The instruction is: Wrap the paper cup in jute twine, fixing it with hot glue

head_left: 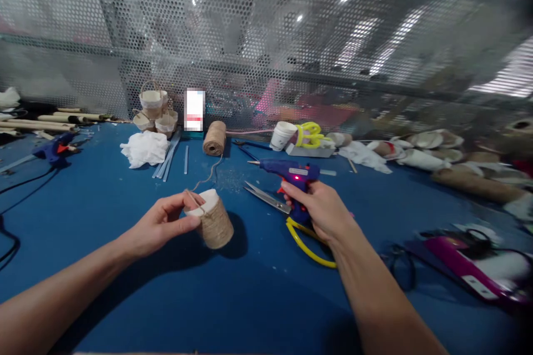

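Observation:
My left hand (169,219) grips the rim of a small cup wrapped in brown twine (217,226), its white opening tilted up and to the left. A strand of twine runs from the cup back to a twine spool (215,138). In my right hand (318,202) is a blue glue gun (287,167) with a lit red light, its nozzle pointing left and a clear glue stick coming out of its back. Scissors with yellow handles (308,250) lie under the glue gun, blades toward the left.
Glue sticks (167,158), white cloth (145,150) and small twine baskets (156,108) are at the back left. A second glue gun (56,150) lies far left. Paper cups (283,136) and a white box (310,150) stand behind; a purple power strip (462,260) lies right.

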Demonstrator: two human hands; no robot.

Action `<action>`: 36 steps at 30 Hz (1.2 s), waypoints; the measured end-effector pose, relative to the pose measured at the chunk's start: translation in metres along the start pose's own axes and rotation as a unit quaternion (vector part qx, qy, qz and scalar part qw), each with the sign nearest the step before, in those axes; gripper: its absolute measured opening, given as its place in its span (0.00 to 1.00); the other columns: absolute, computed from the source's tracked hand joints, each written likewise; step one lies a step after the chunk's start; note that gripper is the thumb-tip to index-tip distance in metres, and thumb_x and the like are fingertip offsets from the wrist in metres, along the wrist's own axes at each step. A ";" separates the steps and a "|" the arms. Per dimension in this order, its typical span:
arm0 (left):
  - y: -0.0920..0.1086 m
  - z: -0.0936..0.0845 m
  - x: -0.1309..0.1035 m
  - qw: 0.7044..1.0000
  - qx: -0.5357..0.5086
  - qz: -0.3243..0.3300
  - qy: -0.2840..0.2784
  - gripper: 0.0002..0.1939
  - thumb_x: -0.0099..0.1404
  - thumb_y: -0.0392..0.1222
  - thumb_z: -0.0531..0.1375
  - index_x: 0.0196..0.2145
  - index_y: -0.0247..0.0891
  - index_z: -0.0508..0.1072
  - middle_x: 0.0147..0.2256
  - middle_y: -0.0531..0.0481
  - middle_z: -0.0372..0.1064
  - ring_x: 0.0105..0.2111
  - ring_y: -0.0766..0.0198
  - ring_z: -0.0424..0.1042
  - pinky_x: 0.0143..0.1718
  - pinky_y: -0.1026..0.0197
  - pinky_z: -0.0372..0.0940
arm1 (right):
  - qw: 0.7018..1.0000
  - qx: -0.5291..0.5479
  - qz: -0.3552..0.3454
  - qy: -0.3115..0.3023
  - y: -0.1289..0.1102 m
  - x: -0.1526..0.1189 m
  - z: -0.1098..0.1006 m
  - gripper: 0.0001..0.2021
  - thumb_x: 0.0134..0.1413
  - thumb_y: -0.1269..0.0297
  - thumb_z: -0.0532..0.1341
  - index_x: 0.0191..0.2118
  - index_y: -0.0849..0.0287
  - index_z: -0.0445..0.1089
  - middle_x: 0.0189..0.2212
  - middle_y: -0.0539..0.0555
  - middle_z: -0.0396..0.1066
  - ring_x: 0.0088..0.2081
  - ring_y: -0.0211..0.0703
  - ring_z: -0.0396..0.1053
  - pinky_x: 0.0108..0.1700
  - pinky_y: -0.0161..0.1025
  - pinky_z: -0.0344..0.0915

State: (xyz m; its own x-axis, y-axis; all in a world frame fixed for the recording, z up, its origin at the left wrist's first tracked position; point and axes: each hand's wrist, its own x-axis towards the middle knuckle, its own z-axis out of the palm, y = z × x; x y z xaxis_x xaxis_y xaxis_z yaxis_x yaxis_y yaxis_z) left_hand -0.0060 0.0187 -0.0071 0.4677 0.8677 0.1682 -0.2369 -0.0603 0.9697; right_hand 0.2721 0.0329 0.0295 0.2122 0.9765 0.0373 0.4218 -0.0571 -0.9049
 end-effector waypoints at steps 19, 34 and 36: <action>-0.002 -0.002 0.004 0.996 0.075 0.029 -0.032 0.11 0.55 0.45 0.61 0.25 0.35 0.66 0.34 0.49 0.64 0.37 0.62 0.62 0.40 0.60 0.56 | 0.928 -0.368 0.039 0.048 0.018 0.062 0.018 0.10 0.55 0.61 0.57 0.36 0.63 0.69 0.38 0.58 0.68 0.41 0.47 0.67 0.41 0.46 0.64; 0.000 0.004 0.000 0.994 0.102 -0.030 -0.008 0.09 0.53 0.42 0.62 0.26 0.34 0.68 0.27 0.52 0.64 0.31 0.65 0.62 0.36 0.62 0.57 | 0.883 -0.342 -0.283 -0.154 -0.084 -0.050 0.086 0.04 0.48 0.71 0.59 0.24 0.60 0.65 0.23 0.51 0.67 0.25 0.37 0.62 0.28 0.35 0.56; 0.001 0.005 0.000 0.995 0.093 -0.044 -0.006 0.09 0.52 0.42 0.62 0.25 0.34 0.67 0.27 0.52 0.64 0.30 0.65 0.63 0.36 0.62 0.58 | 0.909 -0.285 -0.269 -0.142 -0.079 -0.045 0.082 0.05 0.47 0.74 0.58 0.24 0.60 0.64 0.22 0.50 0.66 0.24 0.35 0.62 0.27 0.34 0.56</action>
State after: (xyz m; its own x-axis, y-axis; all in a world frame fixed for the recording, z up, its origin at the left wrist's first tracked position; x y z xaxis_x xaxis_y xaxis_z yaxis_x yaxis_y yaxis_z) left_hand -0.0023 0.0163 -0.0059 0.4909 0.8673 0.0825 -0.0342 -0.0754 0.9966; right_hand 0.1569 0.0107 0.0647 -0.3627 0.9043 0.2254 0.8027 0.4260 -0.4174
